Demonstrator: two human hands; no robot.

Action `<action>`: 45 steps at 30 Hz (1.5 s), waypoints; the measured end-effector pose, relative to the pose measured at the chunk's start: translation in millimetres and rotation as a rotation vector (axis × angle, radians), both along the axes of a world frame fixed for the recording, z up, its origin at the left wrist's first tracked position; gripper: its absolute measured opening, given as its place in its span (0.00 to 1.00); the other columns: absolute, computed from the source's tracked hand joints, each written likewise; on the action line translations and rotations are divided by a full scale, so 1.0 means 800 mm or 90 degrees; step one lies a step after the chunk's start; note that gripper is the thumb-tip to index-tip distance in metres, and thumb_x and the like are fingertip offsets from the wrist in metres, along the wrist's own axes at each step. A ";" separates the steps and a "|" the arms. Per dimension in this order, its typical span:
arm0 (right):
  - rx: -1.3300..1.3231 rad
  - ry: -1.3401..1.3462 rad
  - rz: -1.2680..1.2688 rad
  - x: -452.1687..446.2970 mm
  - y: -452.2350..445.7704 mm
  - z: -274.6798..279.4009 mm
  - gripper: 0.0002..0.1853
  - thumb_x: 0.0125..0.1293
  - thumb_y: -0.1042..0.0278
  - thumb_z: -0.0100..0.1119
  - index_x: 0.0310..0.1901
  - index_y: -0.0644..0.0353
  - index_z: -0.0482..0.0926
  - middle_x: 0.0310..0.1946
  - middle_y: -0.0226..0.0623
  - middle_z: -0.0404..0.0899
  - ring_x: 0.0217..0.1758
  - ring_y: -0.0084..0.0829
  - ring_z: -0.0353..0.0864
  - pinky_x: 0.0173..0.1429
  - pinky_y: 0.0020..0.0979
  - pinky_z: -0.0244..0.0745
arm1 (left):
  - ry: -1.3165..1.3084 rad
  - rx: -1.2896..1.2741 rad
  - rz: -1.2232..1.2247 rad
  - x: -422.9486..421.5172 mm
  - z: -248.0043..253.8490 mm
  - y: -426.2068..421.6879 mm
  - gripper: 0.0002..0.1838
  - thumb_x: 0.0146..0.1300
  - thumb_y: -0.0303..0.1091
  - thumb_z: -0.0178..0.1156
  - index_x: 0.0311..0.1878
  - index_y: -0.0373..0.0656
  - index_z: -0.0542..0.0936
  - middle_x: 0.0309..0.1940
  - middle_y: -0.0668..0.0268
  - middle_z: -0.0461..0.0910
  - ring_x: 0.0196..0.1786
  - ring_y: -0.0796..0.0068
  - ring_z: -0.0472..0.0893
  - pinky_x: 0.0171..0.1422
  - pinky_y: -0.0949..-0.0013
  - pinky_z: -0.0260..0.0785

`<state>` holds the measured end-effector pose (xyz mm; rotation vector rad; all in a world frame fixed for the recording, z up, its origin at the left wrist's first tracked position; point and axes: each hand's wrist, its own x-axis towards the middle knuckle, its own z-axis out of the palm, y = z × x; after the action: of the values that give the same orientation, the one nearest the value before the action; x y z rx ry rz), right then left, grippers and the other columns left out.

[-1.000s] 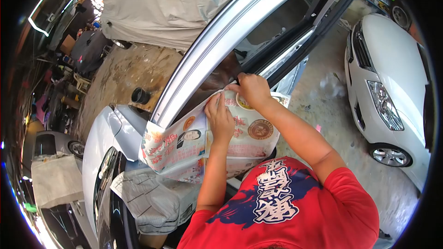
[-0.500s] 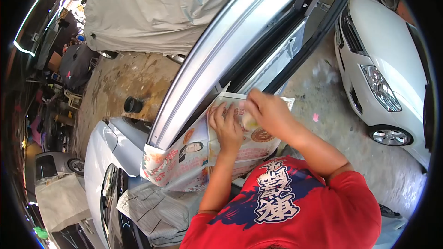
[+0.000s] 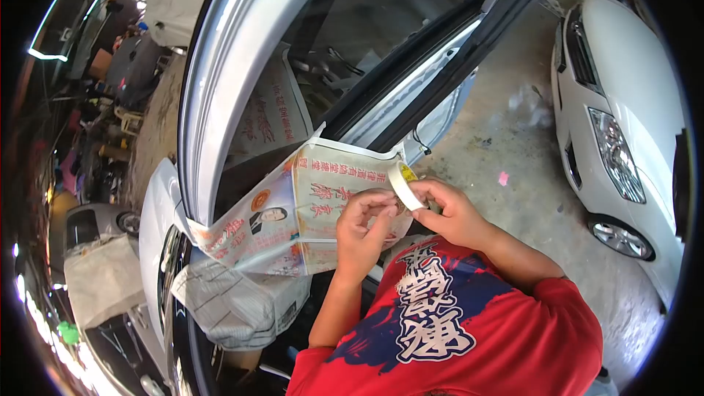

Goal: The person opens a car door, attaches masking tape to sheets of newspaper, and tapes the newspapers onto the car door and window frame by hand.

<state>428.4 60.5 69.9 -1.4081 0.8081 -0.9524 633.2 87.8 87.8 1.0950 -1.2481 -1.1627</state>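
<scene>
My right hand (image 3: 447,209) grips a roll of masking tape (image 3: 402,186), pale with a yellow label inside its ring. Against the roll's lower left edge, the thumb and fingers of my left hand (image 3: 364,227) are pinched together at the tape; its loose end is hard to make out. Beneath both hands spreads a sheet of printed paper (image 3: 282,209) with red characters and a small portrait. It hangs along the lower edge of the window of a silver car door (image 3: 242,22), whose dark glass (image 3: 352,15) mirrors part of the print.
A white car (image 3: 623,81) stands on the right across the concrete floor (image 3: 506,132). At lower left, more paper (image 3: 235,308) covers part of a silver car. A covered vehicle (image 3: 180,0) and workshop clutter lie further left.
My hands have come off the paper and together at the tape roll, which now shows plainly. The paper's upper part shows more, and the view has shifted, revealing the window glass.
</scene>
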 end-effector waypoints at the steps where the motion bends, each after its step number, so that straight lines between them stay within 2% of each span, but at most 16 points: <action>1: -0.055 0.021 0.012 -0.008 -0.007 0.003 0.20 0.68 0.74 0.65 0.61 0.64 0.78 0.50 0.43 0.82 0.54 0.33 0.83 0.64 0.34 0.74 | -0.007 0.012 0.006 -0.009 0.003 0.001 0.14 0.69 0.16 0.63 0.55 0.36 0.77 0.52 0.57 0.83 0.55 0.73 0.83 0.60 0.69 0.77; 2: -0.070 0.038 0.004 -0.013 -0.010 0.001 0.16 0.67 0.73 0.66 0.55 0.65 0.81 0.49 0.45 0.84 0.55 0.37 0.84 0.69 0.39 0.72 | -0.013 0.026 0.013 -0.018 0.006 0.002 0.14 0.69 0.16 0.63 0.55 0.35 0.77 0.52 0.57 0.83 0.54 0.73 0.84 0.59 0.70 0.78; 5: -0.165 0.046 0.071 -0.032 -0.025 0.005 0.16 0.66 0.72 0.67 0.54 0.64 0.81 0.48 0.46 0.84 0.56 0.43 0.84 0.71 0.43 0.71 | -0.060 0.039 0.051 -0.038 0.006 0.006 0.13 0.68 0.17 0.65 0.54 0.35 0.79 0.51 0.58 0.83 0.52 0.74 0.84 0.56 0.71 0.79; 9: -0.271 0.116 0.076 -0.052 -0.030 0.009 0.16 0.65 0.70 0.68 0.53 0.64 0.81 0.48 0.47 0.85 0.55 0.49 0.83 0.66 0.46 0.74 | -0.196 -0.040 0.114 -0.062 0.014 0.006 0.12 0.65 0.19 0.69 0.51 0.35 0.82 0.47 0.59 0.84 0.45 0.74 0.85 0.47 0.72 0.80; 11: -0.322 0.128 0.041 -0.059 -0.030 0.002 0.17 0.65 0.69 0.68 0.54 0.64 0.81 0.48 0.47 0.84 0.54 0.50 0.83 0.63 0.46 0.75 | -0.278 -0.091 0.111 -0.072 0.021 0.005 0.12 0.64 0.19 0.70 0.51 0.35 0.83 0.47 0.58 0.84 0.44 0.71 0.85 0.47 0.71 0.80; 15: -0.221 0.097 0.043 -0.074 -0.025 0.010 0.17 0.66 0.69 0.67 0.55 0.64 0.81 0.47 0.46 0.84 0.53 0.50 0.82 0.59 0.46 0.75 | -0.361 -0.133 0.111 -0.093 0.028 0.004 0.11 0.64 0.19 0.70 0.49 0.34 0.84 0.48 0.57 0.84 0.45 0.68 0.85 0.47 0.70 0.81; 18: -0.230 0.096 0.045 -0.088 -0.029 0.011 0.17 0.66 0.69 0.66 0.55 0.63 0.81 0.48 0.46 0.85 0.53 0.49 0.82 0.60 0.45 0.74 | -0.329 -0.102 0.148 -0.109 0.035 -0.003 0.10 0.64 0.19 0.69 0.48 0.34 0.84 0.47 0.57 0.84 0.44 0.69 0.85 0.47 0.70 0.80; 20: -0.295 0.106 0.035 -0.095 -0.036 0.006 0.17 0.66 0.69 0.66 0.55 0.63 0.81 0.48 0.45 0.85 0.53 0.48 0.82 0.60 0.44 0.74 | -0.290 -0.071 0.118 -0.111 0.039 -0.009 0.09 0.64 0.20 0.69 0.47 0.34 0.84 0.46 0.58 0.84 0.43 0.70 0.85 0.46 0.71 0.79; 27: -0.323 0.142 0.021 -0.101 -0.041 0.004 0.18 0.67 0.69 0.66 0.57 0.62 0.82 0.46 0.44 0.85 0.53 0.48 0.82 0.60 0.44 0.74 | -0.280 0.028 0.059 -0.106 0.038 -0.026 0.05 0.65 0.20 0.69 0.43 0.33 0.85 0.44 0.59 0.84 0.40 0.74 0.84 0.44 0.72 0.77; 30: -0.318 0.143 0.020 -0.100 -0.043 -0.003 0.18 0.66 0.70 0.66 0.57 0.63 0.81 0.46 0.46 0.85 0.53 0.49 0.82 0.60 0.45 0.74 | -0.284 0.035 0.033 -0.098 0.020 -0.029 0.05 0.68 0.21 0.66 0.45 0.33 0.84 0.47 0.62 0.83 0.37 0.80 0.82 0.37 0.76 0.75; 33: -0.306 0.154 0.019 -0.099 -0.046 -0.003 0.18 0.66 0.70 0.65 0.57 0.63 0.80 0.46 0.47 0.85 0.53 0.51 0.82 0.60 0.47 0.74 | -0.278 0.022 0.094 -0.112 0.019 -0.035 0.04 0.68 0.22 0.66 0.44 0.33 0.84 0.46 0.63 0.83 0.36 0.80 0.81 0.35 0.76 0.74; 38: -0.313 0.169 -0.006 -0.095 -0.048 -0.007 0.17 0.66 0.70 0.64 0.56 0.63 0.80 0.45 0.47 0.85 0.51 0.51 0.83 0.61 0.48 0.74 | -0.281 0.059 0.087 -0.111 0.018 -0.039 0.04 0.69 0.24 0.66 0.45 0.35 0.85 0.47 0.63 0.83 0.37 0.81 0.81 0.35 0.77 0.74; 42: -0.444 0.192 -0.010 -0.095 -0.059 -0.003 0.16 0.65 0.69 0.65 0.54 0.62 0.81 0.42 0.45 0.85 0.49 0.48 0.84 0.62 0.47 0.74 | -0.265 0.123 0.092 -0.107 0.012 -0.037 0.04 0.69 0.24 0.65 0.44 0.34 0.84 0.47 0.64 0.83 0.37 0.82 0.80 0.35 0.77 0.72; 45: -0.515 0.207 0.015 -0.100 -0.067 0.004 0.16 0.65 0.68 0.66 0.53 0.60 0.82 0.39 0.45 0.86 0.47 0.47 0.85 0.61 0.48 0.75 | -0.333 0.080 0.054 -0.101 0.012 -0.035 0.05 0.67 0.22 0.66 0.44 0.33 0.83 0.37 0.60 0.83 0.37 0.74 0.83 0.40 0.72 0.75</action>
<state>348.1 6.6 73.4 -2.3102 0.6551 -1.1033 552.1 59.7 97.2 1.5988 -1.5175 -0.9282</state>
